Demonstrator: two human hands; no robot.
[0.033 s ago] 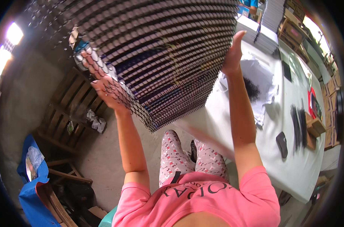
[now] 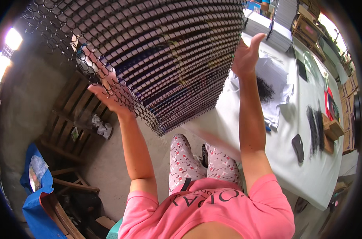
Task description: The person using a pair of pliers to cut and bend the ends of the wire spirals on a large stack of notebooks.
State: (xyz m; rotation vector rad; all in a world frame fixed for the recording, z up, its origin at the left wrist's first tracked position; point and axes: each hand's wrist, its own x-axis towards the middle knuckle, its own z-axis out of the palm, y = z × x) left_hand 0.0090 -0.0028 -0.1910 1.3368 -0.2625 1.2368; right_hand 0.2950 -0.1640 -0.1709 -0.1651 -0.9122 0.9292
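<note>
A tall stack of spiral-bound notebooks (image 2: pixel 169 63) is held up in front of me, its rows of black wire coils facing me. Black loops of the coils spill past its left side. My left hand (image 2: pixel 116 104) grips that left side, its fingers partly hidden behind the loops. On the opposite side, my right hand (image 2: pixel 246 59) presses its palm against the stack, thumb pointing up and fingers mostly hidden behind it. The stack hangs above the floor and the near corner of the white-covered table (image 2: pixel 276 175).
White sheets (image 2: pixel 274 107) with a black heap lie on the table. Further right are black coils (image 2: pixel 313 127), wooden blocks (image 2: pixel 333 129) and a dark flat object (image 2: pixel 297 147). More bound stacks (image 2: pixel 284 16) stand behind, near another person's arm (image 2: pixel 264 5). A wooden pallet (image 2: pixel 65 115) leans left.
The stack has shifted slightly left and up, and its coils look sharper. Both hands have moved a little left with it, still on its two sides.
</note>
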